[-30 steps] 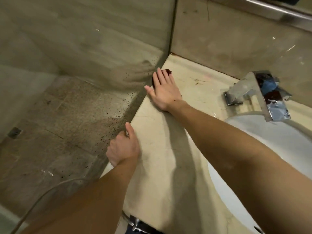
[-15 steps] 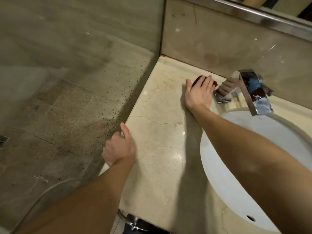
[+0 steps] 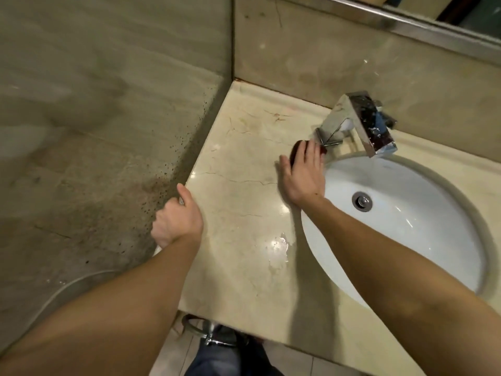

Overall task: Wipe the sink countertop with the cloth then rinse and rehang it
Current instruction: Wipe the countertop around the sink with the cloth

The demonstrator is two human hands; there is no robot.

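My right hand (image 3: 303,175) lies flat on a small dark red cloth (image 3: 296,151), pressing it onto the beige marble countertop (image 3: 238,213) just left of the chrome faucet (image 3: 360,123) and beside the white basin's (image 3: 406,226) rim. Most of the cloth is hidden under my fingers. My left hand (image 3: 176,221) grips the countertop's left edge, thumb on top and fingers curled over the side.
A glass shower partition (image 3: 108,131), speckled with dark spots, stands against the counter's left edge. A stone backsplash and a mirror frame (image 3: 406,25) run along the back. A wet patch (image 3: 279,248) shines on the counter near the basin. A drain plug (image 3: 362,201) sits in the basin.
My right hand has slid the cloth from the back left corner rightward and toward me, reaching the faucet base. My left hand has stayed on the counter edge.
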